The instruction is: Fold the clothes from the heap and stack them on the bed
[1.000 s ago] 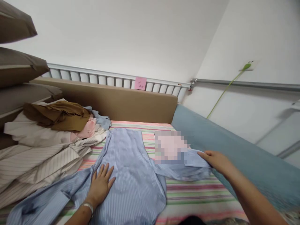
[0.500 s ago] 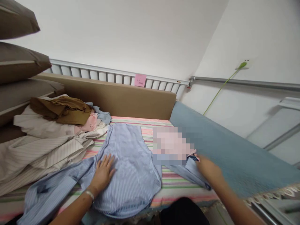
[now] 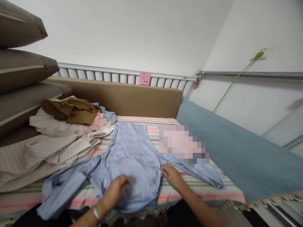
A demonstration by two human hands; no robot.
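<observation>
A blue striped shirt (image 3: 132, 157) lies spread on the striped sheet, its collar end toward me hidden in part by my arms. One sleeve (image 3: 63, 186) reaches to the left with its end folded over, and the other sleeve (image 3: 194, 170) stretches to the right. My left hand (image 3: 116, 190) is over the lower part of the shirt, fingers curled in and slightly blurred, with no cloth seen in them. At the shirt's right edge, my right hand (image 3: 172, 176) has its fingertips closed on the fabric.
Heaped clothes, with brown trousers (image 3: 73, 110) on top, lie at the left beside stacked cushions (image 3: 21, 69). A pixelated pink patch (image 3: 180, 140) is beyond the right sleeve. A brown backrest (image 3: 123, 99) and blue padded side (image 3: 227, 142) border the striped sheet (image 3: 151, 129).
My right hand has left the right sleeve's far end and come inward to the shirt's edge. My left hand has moved right and its spread fingers have curled. The view has shifted slightly.
</observation>
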